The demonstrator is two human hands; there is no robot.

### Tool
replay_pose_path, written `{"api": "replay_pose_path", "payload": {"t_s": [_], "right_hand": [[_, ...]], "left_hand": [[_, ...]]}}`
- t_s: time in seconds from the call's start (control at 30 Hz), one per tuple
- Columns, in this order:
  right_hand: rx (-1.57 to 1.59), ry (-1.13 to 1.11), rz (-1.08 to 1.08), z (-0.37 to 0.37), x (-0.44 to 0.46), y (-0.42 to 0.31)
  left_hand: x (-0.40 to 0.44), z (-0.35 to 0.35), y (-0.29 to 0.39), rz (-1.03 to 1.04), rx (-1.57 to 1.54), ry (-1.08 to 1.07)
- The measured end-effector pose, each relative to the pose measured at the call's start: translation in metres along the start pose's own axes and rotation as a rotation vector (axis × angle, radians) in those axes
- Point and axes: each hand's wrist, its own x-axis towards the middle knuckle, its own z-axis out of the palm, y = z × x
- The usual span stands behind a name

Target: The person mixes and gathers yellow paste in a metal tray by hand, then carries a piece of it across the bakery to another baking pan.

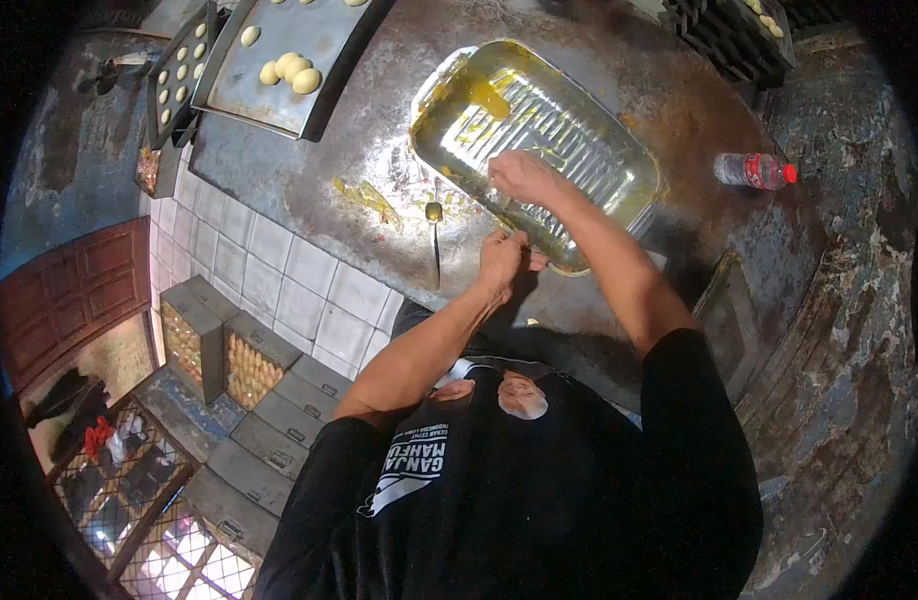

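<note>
A rectangular metal basin (pixel 599 150) with ridged bottom lies on the worn table, smeared with yellow paste; a yellow lump (pixel 489 99) sits near its far left end. Over the basin, my right hand (pixel 524 178) has its fingers curled together; what they hold is too small to make out. My left hand (pixel 501 262) is at the basin's near rim, its fingers bent round the edge. Left of the basin, a spoon (pixel 435 213) lies on the table beside yellow smears (pixel 369 200).
Trays (pixel 259 110) with pale dough balls (pixel 305 81) stand at the far left. A bottle with a red cap (pixel 754 171) lies right of the basin. Dark racks (pixel 724 40) are at the far right. Metal boxes (pixel 269 420) stand below the table's left side.
</note>
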Motion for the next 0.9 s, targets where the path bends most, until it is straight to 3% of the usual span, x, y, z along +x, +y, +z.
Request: {"api": "replay_pose_path", "payload": {"t_s": [0.07,0.2,0.43,0.6,0.9], "right_hand": [[0.049,0.162,0.052,0.011,-0.004,0.016],[0.170,0.155,0.157,0.003,-0.012,0.011],[0.167,-0.009,0.029,-0.009,0.008,-0.029],[-0.046,-0.191,0.131,0.000,0.006,-0.024],[-0.002,-0.110,0.066,0.001,-0.015,-0.008]], "left_hand": [[-0.001,0.004,0.000,-0.004,0.026,0.004],[0.006,-0.003,-0.003,0.037,-0.006,-0.038],[0.002,0.000,0.003,-0.041,0.057,-0.029],[0.006,-0.004,0.000,-0.051,0.055,-0.052],[0.006,-0.003,-0.002,0.014,0.061,-0.036]]}}
